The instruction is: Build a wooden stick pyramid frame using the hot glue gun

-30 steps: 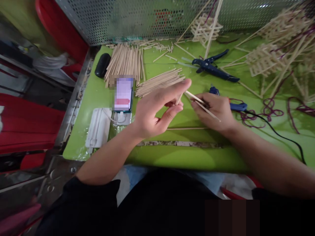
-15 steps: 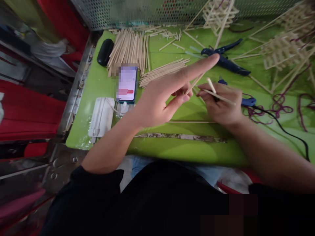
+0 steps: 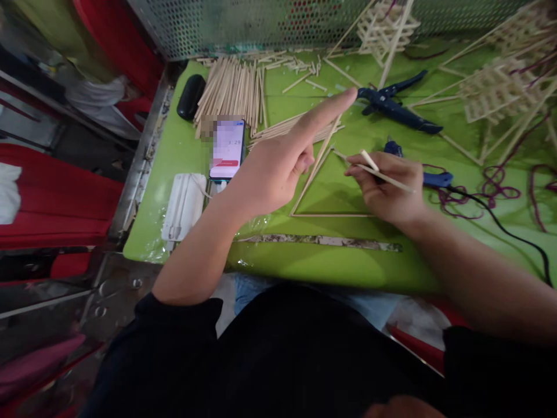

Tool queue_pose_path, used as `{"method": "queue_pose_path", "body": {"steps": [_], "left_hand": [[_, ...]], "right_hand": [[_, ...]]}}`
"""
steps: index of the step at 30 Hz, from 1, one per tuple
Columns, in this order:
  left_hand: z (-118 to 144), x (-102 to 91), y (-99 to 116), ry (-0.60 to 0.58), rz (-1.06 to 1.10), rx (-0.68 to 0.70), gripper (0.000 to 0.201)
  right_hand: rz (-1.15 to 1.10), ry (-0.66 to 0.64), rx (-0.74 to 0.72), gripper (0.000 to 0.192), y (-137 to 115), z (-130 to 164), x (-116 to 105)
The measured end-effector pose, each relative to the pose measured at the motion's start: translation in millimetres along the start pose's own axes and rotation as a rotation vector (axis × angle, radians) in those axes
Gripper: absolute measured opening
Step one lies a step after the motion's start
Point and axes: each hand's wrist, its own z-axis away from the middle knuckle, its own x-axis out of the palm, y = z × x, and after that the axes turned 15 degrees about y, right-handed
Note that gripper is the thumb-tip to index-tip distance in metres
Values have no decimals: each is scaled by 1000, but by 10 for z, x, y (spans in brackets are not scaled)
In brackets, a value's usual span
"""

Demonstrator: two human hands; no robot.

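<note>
My left hand (image 3: pixel 278 165) hovers beside thin wooden sticks (image 3: pixel 315 174) joined at a corner on the green table. Its index finger stretches out toward the pliers-like blue tool (image 3: pixel 389 104), the other fingers are curled, and I see nothing held in it. My right hand (image 3: pixel 389 180) is closed on wooden sticks (image 3: pixel 391 179), which poke out between thumb and fingers; one points toward the upper end of the slanting stick. A horizontal stick (image 3: pixel 335 215) runs from the corner to beneath my right hand. A blue-handled corded tool (image 3: pixel 437 179) lies partly behind that hand.
A large pile of sticks (image 3: pixel 230 87) and a smaller bundle (image 3: pixel 282 130) lie behind my left hand. A phone (image 3: pixel 228 151), white power bank (image 3: pixel 185 206) and black case (image 3: pixel 191 97) are at left. Stick lattices (image 3: pixel 500 93), purple string (image 3: pixel 496 180) and a black cord (image 3: pixel 509 226) occupy the right.
My left hand has let go of the slanting stick and drawn back left, leaving it joined to the horizontal stick. My right hand keeps its sticks, shifting slightly.
</note>
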Motion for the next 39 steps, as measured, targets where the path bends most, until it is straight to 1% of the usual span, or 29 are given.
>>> {"method": "queue_pose_path", "body": {"steps": [3,5,8,12,16,20,24,27,32,36,39], "left_hand": [[-3,-2,22,-13,32,-33,58],[-5,2,21,-4,58,-24,60],[-4,1,-9,9,93,-17,65],[10,-18,-63,42,137,-11,65],[25,-39,-83,41,144,-43,67],[25,-36,-73,49,167,-32,65],[18,-20,-63,64,143,-6,63],[17,-21,-70,65,162,-8,62],[15,-50,-167,31,277,-53,61],[-3,-93,-262,48,379,-100,71],[-17,-114,-234,48,459,-138,78]], "right_hand": [[-37,-8,4,18,-49,6,-12],[-64,-22,-2,18,-73,12,-23],[-91,-30,-2,20,-87,29,-40],[-87,-59,3,24,-85,48,-60],[-89,-62,-35,23,-102,34,-70],[-101,-65,-38,23,-129,13,-77],[-100,-65,-39,22,-126,18,-88],[-90,-85,-23,22,-112,33,-97],[-91,-69,-29,20,-111,53,-98],[-74,-61,-33,18,-117,55,-109],[-40,-31,-70,11,-154,57,-131]]}}
